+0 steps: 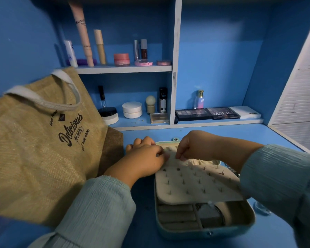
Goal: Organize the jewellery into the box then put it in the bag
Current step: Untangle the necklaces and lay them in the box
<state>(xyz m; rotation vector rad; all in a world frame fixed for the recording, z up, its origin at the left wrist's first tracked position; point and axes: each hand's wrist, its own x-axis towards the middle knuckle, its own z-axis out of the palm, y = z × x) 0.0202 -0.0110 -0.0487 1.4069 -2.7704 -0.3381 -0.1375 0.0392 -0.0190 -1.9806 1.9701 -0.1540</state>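
A little blue box (204, 230) sits open on the blue table (195, 135). A cream card (195, 183) full of tiny earrings lies tilted over it. The left hand (143, 158) and the right hand (195, 145) both curl their fingers and pinch at the far edge of the card. What they pinch is too small to see. A big brown bag (34, 149) stands just left of the box
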